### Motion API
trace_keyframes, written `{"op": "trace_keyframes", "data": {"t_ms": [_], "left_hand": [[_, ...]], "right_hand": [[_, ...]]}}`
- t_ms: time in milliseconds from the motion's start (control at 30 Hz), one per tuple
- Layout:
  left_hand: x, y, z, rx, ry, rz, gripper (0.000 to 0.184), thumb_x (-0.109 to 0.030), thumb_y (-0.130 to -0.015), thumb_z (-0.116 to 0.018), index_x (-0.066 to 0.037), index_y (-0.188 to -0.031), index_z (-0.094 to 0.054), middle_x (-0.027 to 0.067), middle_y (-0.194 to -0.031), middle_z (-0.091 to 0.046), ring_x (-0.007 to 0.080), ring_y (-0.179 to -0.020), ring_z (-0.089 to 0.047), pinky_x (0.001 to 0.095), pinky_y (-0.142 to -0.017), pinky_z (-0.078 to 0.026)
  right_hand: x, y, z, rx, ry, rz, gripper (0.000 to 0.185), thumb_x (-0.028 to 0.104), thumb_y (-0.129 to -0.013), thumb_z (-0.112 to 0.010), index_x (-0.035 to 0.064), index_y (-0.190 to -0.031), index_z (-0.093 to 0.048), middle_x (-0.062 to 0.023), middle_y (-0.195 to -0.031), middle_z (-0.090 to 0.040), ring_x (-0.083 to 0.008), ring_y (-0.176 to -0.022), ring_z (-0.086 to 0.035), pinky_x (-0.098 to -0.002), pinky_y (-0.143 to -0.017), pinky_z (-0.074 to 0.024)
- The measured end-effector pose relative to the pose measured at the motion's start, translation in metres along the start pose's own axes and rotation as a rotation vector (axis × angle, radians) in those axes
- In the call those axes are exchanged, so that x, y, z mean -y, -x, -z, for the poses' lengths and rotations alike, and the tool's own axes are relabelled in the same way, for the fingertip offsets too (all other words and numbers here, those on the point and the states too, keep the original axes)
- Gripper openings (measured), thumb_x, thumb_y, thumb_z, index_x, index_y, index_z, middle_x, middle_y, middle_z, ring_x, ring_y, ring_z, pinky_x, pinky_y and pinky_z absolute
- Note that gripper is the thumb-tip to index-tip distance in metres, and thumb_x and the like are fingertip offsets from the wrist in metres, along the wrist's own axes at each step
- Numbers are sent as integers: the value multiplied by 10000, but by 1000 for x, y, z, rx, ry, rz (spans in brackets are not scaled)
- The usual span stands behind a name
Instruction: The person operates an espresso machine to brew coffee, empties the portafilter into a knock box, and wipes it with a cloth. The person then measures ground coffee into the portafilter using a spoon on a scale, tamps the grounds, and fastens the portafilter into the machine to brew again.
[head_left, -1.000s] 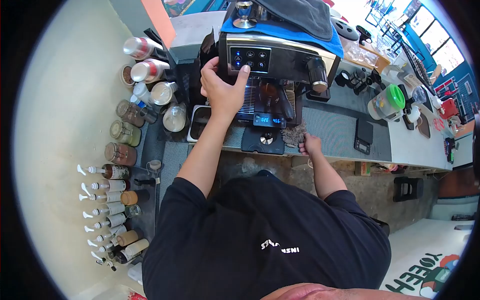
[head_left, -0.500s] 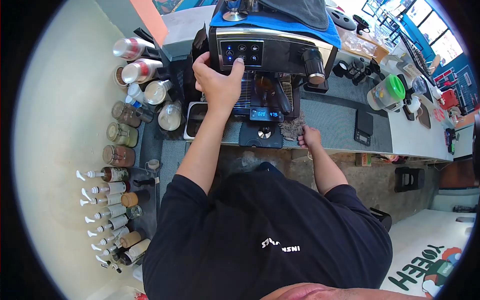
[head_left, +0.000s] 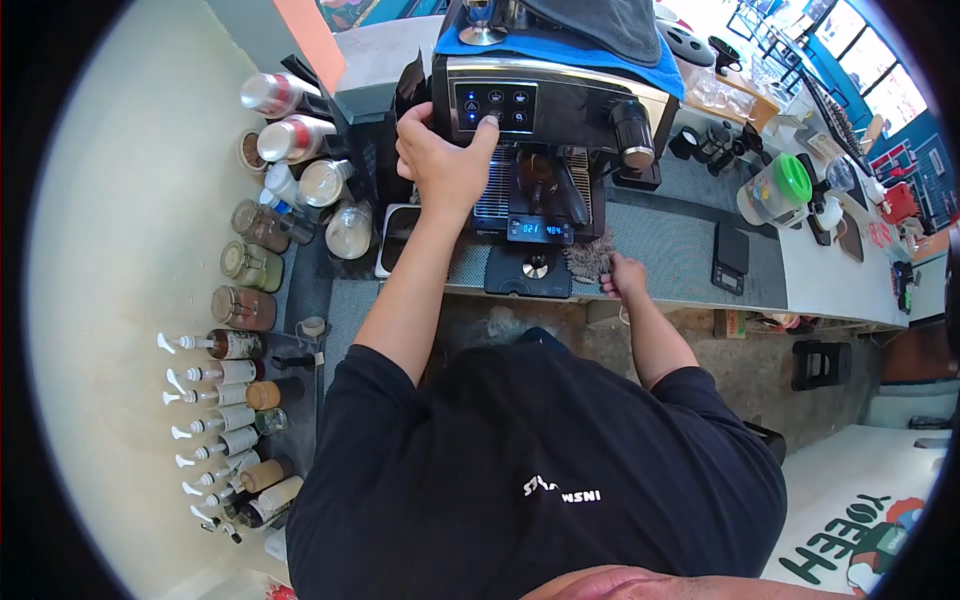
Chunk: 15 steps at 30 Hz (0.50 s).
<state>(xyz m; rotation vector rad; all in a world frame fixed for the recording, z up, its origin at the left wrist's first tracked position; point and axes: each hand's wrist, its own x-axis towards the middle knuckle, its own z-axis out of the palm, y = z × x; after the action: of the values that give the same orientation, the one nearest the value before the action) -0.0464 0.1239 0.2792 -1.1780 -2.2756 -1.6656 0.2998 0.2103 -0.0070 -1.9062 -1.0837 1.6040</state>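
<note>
My left hand (head_left: pixel 445 165) is at the left front of the espresso machine (head_left: pixel 570 95), its thumb on a lower button of the lit panel (head_left: pixel 496 107) and its fingers round the machine's left edge. A portafilter (head_left: pixel 568 190) sits in the machine, its handle toward me. Below it, a small scale (head_left: pixel 540 230) shows blue digits on the drip tray. My right hand (head_left: pixel 625 277) rests at the counter's front edge, fingers curled against a grey-brown fluffy cloth (head_left: pixel 590 260). A tamper (head_left: pixel 535 267) stands on a black mat (head_left: pixel 510 280) left of the cloth.
Jars (head_left: pixel 250 265), cups (head_left: pixel 295 138) and pump bottles (head_left: pixel 235 345) line the left side. A metal container (head_left: pixel 398 240) is beside my left forearm. To the right are a black scale (head_left: pixel 730 258) and a green-lidded jug (head_left: pixel 775 190). A black stool (head_left: pixel 820 365) stands on the floor.
The view shifts slightly. The scale's left digits have gone from 020 to 021, and its right digits have changed too. Both hands stay in about the same places.
</note>
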Motion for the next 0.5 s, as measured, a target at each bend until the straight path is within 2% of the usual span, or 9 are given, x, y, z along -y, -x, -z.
{"op": "trace_keyframes", "data": {"t_ms": [100,200,300,333,367,433,500], "left_hand": [[5,3,0,10,23,-28,903,-484,-867,-888,15,-1487,-461,233,-1441,-554,399,-1429,-479,611,-1223,-247],[15,13,1,-1,125,-90,850,-442,-912,-877,20,-1506,-480,225,-1447,-567,398,-1417,-508,582,-1218,-310],[41,36,3,-61,242,-226,766,-356,-948,-868,32,-1501,-505,227,-1432,-582,396,-1376,-549,522,-1198,-388],[54,49,4,-50,260,-222,695,-278,-965,-860,40,-1484,-525,227,-1422,-591,382,-1343,-575,472,-1176,-438],[69,62,4,4,299,-161,722,-301,-999,-851,42,-1530,-502,185,-1433,-607,297,-1368,-585,456,-1215,-423],[90,88,11,193,228,19,637,-227,-1016,-828,26,-1518,-527,159,-1388,-658,236,-1271,-645,408,-1146,-496],[129,105,-3,292,330,149,557,-173,-1026,-807,19,-1492,-570,138,-1331,-699,194,-1191,-675,367,-1073,-540]], "right_hand": [[-1,0,2,14,-6,7,331,361,-1085,-623,36,-1046,-667,-122,-758,-763,-223,-507,-673,-411,-442,-539],[-2,1,0,10,-19,18,319,364,-1091,-625,52,-1031,-651,-116,-760,-758,-217,-503,-666,-394,-437,-534],[-8,3,-4,-21,-52,48,289,368,-1097,-634,87,-1032,-640,-102,-773,-747,-197,-504,-649,-358,-435,-517],[-15,1,-6,-35,-75,64,272,354,-1098,-644,87,-1046,-638,-96,-776,-743,-191,-508,-646,-353,-438,-514],[-18,1,-9,-48,-99,84,256,340,-1100,-653,88,-1060,-636,-90,-779,-738,-185,-512,-642,-348,-441,-512],[-26,12,-19,-55,-129,180,207,289,-1099,-669,87,-1108,-627,-71,-793,-727,-164,-548,-645,-333,-467,-518],[-28,29,-33,-20,-186,268,190,244,-1100,-680,80,-1171,-615,-60,-829,-723,-146,-591,-651,-316,-494,-523]]}}
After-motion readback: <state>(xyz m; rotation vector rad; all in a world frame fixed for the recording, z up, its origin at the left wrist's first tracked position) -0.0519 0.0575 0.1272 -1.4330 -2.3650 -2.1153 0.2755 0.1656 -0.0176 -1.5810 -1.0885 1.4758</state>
